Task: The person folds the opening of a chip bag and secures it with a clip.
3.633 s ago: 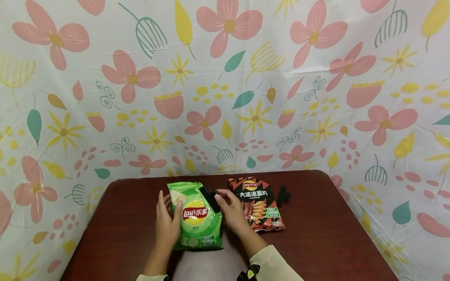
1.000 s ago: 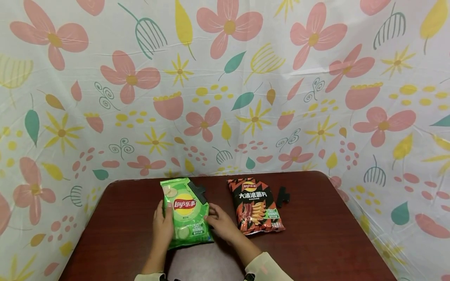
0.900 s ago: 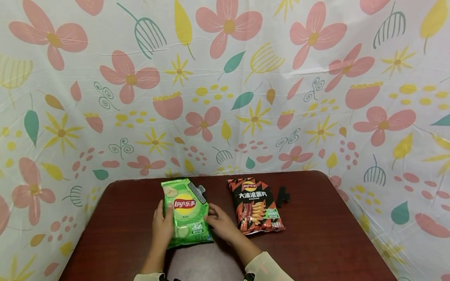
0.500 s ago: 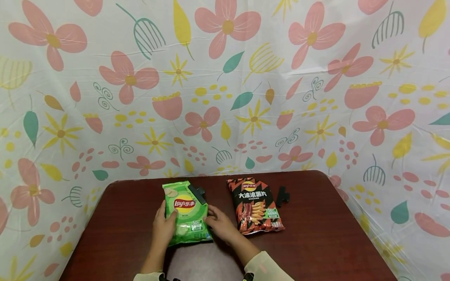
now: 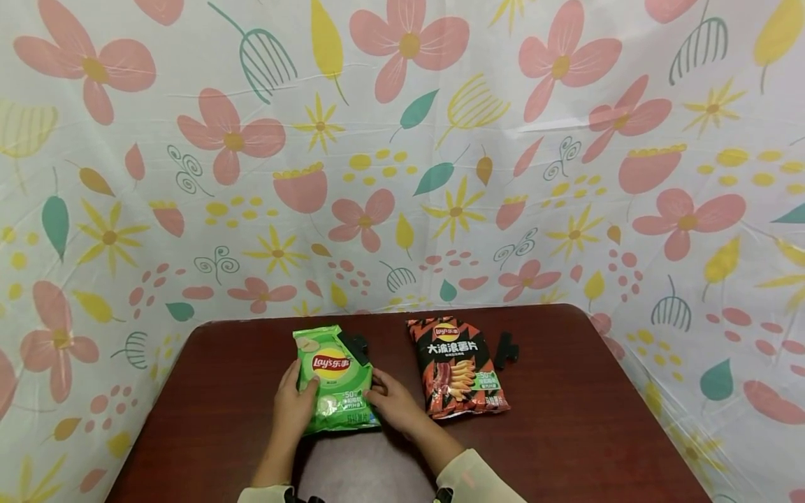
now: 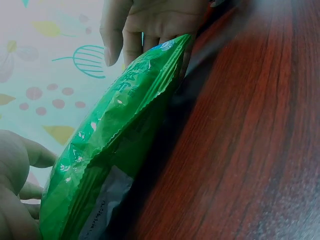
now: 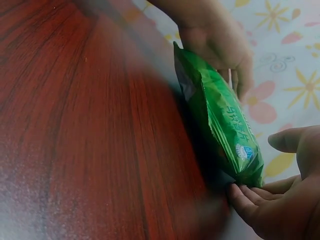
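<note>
A green Lay's bag of potato chips (image 5: pixel 333 384) lies between both hands over the table, its printed front up. My left hand (image 5: pixel 293 399) holds its left side, thumb over the front. Loose straight fingers of my right hand (image 5: pixel 395 404) touch the lower right edge; in the right wrist view the thumb (image 7: pixel 285 140) stands apart from the bag. A black bag clip (image 5: pixel 356 348) sits across the green bag's cut-off upper right corner. In the left wrist view the bag's bottom seam (image 6: pixel 135 112) faces the camera, close over the tabletop.
A black and red Lay's chip bag (image 5: pixel 457 367) lies right of the green one on the dark red wooden table (image 5: pixel 566 433). Beyond it is a second black clip (image 5: pixel 506 351). A floral cloth (image 5: pixel 402 175) hangs behind the table and on both sides.
Earlier my right hand was at the clip on the green bag's corner; it has since moved down to the right edge. Over the last second the bag has shifted slightly, its top and bottom closer together in view.
</note>
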### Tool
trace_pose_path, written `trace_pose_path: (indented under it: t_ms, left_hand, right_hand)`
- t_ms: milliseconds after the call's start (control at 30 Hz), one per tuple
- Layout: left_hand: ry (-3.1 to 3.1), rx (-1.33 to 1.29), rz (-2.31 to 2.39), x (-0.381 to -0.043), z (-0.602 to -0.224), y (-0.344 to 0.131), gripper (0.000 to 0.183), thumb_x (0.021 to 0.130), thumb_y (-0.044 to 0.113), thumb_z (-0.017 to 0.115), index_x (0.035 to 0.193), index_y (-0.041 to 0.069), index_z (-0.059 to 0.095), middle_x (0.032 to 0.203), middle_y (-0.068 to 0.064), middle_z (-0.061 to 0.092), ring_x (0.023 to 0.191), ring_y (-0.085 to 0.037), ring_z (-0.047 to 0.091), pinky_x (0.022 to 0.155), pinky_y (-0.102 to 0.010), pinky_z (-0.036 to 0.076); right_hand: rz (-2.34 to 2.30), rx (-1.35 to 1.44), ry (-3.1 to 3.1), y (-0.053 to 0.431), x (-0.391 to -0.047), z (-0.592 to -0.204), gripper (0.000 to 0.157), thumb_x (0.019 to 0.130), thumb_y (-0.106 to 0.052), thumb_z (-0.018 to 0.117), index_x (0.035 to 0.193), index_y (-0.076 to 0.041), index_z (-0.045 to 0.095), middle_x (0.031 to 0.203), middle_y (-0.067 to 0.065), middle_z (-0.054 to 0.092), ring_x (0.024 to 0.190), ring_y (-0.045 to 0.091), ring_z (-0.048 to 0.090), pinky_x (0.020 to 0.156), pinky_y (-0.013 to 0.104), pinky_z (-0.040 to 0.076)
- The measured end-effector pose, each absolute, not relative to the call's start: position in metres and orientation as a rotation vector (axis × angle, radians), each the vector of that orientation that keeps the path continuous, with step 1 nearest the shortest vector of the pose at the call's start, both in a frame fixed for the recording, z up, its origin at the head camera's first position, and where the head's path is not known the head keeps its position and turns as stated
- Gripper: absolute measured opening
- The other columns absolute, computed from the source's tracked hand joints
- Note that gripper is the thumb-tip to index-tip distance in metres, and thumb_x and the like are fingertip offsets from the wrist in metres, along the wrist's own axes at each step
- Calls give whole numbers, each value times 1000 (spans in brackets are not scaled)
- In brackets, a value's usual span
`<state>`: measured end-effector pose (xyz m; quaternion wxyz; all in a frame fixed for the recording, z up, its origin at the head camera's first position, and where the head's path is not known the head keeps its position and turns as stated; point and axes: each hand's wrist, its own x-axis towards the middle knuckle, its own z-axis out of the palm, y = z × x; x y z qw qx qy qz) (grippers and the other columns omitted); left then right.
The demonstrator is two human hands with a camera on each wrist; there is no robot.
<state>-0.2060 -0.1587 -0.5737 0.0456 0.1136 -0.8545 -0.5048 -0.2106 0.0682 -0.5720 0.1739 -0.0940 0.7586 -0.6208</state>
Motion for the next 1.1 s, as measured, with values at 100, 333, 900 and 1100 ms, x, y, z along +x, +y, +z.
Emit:
trace_pose_path:
  t_ms: [100,333,900,1100]
  left_hand:
    - [-2616,345,-1541,-206,-573,-159,67,103,27,56,159,2,29,164,-23,26,150,-48,24,119,-66,23]
    - [-2635,335,-1528,-206,-573,-159,67,103,27,55,159,2,28,165,-24,25,150,-49,24,119,-66,24]
    - [-2676,338,-1519,-206,-574,-159,68,104,28,52,160,2,23,165,-25,21,149,-52,24,117,-69,26]
    - [-2659,332,-1518,-207,-575,-158,69,103,28,53,160,2,24,164,-26,22,148,-53,25,116,-69,26]
  right_hand:
    - [-1748,-261,2154,68,-210,-571,67,102,-24,59,157,2,30,151,29,46,136,44,49,104,54,49]
    - [-1725,-250,2178,68,-210,-571,68,102,-26,59,157,0,31,151,28,46,138,44,47,105,56,47]
    - [-1700,-240,2216,67,-210,-573,69,101,-27,61,157,1,32,151,28,44,138,45,46,106,56,46]
    - [-1697,-231,2216,67,-210,-574,68,101,-27,60,156,1,33,152,27,44,137,44,47,105,56,47]
